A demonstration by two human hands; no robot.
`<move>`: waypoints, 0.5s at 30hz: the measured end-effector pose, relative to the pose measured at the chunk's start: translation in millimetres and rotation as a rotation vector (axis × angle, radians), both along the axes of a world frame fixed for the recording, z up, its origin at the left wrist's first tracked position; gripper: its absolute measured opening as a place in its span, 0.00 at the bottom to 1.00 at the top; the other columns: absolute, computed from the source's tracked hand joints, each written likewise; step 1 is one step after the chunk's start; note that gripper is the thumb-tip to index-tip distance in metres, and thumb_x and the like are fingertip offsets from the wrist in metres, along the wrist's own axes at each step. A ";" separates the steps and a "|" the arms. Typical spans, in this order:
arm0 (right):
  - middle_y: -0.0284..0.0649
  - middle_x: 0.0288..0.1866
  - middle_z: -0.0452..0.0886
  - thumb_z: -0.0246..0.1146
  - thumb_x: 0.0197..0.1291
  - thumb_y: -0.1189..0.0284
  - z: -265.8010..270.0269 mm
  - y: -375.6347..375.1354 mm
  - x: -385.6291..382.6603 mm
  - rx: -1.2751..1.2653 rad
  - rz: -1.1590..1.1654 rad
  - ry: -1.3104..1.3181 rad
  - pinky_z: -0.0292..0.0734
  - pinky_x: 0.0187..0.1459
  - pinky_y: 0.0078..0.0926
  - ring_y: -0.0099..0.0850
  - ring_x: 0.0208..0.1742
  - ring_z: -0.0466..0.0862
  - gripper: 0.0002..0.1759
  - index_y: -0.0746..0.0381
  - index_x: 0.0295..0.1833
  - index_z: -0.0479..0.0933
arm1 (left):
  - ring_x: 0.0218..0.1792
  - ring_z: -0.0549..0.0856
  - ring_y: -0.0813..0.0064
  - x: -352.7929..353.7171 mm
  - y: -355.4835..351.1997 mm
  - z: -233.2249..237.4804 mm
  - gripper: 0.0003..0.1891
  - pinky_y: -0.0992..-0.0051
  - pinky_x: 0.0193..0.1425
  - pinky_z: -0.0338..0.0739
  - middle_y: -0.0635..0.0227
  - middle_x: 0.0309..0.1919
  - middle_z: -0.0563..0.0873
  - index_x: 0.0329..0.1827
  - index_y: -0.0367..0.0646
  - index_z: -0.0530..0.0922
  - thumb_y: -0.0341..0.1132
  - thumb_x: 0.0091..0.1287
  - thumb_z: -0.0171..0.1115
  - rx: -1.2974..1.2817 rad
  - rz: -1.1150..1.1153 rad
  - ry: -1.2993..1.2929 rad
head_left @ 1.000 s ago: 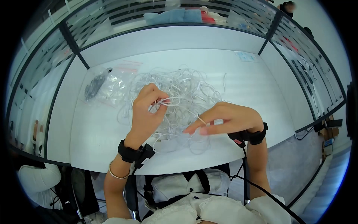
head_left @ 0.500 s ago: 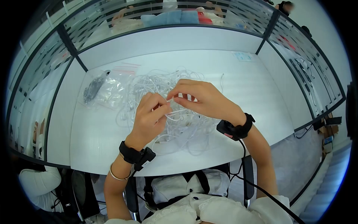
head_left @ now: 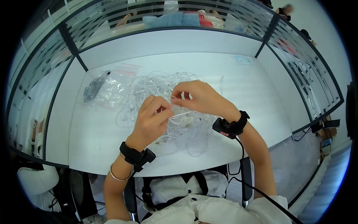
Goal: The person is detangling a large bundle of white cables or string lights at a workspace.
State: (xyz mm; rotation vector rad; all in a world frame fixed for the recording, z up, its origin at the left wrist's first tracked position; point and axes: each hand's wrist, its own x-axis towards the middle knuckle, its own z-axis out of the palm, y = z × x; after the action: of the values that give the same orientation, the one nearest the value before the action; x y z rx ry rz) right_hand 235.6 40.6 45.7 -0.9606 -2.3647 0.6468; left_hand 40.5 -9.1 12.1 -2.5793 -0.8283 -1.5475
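Observation:
A tangled heap of thin white cables [head_left: 153,85] lies on the white table in front of me. Over it, my left hand [head_left: 149,118] is closed, thumb and fingers pinching a white cable [head_left: 179,115] that trails off to the right. My right hand [head_left: 201,98] is closed in a pinch just beside the left fingertips, with its thumb and index finger on a thin piece of white cable. The fingers largely hide the part of the cable between the hands.
Clear plastic bags [head_left: 115,89], one with a dark grey bundle [head_left: 95,89] inside, lie left of the heap. A pale blue packet [head_left: 243,59] sits at the back right. Low partitions [head_left: 167,42] enclose the table. A black cord [head_left: 261,190] runs past my right arm.
My right hand has shifted slightly right, and its fingers have drawn closer together. My left hand stays almost in place, still pinching the cable. The head view has moved slightly.

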 end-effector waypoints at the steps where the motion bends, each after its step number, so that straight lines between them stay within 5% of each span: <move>1: 0.33 0.29 0.81 0.65 0.61 0.64 6.0 -0.9 -0.6 -0.056 -0.038 0.050 0.70 0.29 0.20 0.22 0.26 0.76 0.11 0.61 0.40 0.81 | 0.32 0.73 0.69 -0.3 0.2 0.2 0.13 0.74 0.33 0.68 0.68 0.31 0.77 0.27 0.40 0.80 0.11 0.44 0.61 0.009 0.010 0.002; 6: 0.33 0.24 0.78 0.62 0.64 0.69 19.6 2.3 0.1 -0.294 -0.095 0.478 0.69 0.27 0.17 0.18 0.26 0.77 0.08 0.63 0.38 0.79 | 0.41 0.77 0.66 2.9 -2.9 6.4 0.19 0.72 0.44 0.73 0.66 0.40 0.80 0.34 0.43 0.85 0.11 0.43 0.59 0.035 0.131 -0.008; 15: 0.30 0.23 0.74 0.58 0.68 0.69 50.4 9.4 14.7 -0.150 -0.089 0.820 0.59 0.23 0.12 0.14 0.21 0.67 0.10 0.66 0.41 0.78 | 0.44 0.79 0.64 -0.9 -1.7 3.0 0.20 0.71 0.47 0.75 0.63 0.41 0.80 0.31 0.44 0.86 0.09 0.45 0.54 0.102 0.104 -0.050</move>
State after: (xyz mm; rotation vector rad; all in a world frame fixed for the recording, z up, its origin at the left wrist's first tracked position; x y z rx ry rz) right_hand 250.3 49.9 96.0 -0.6688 -1.5585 0.9662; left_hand 39.6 -10.8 15.2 -2.3970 -0.8491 -1.5871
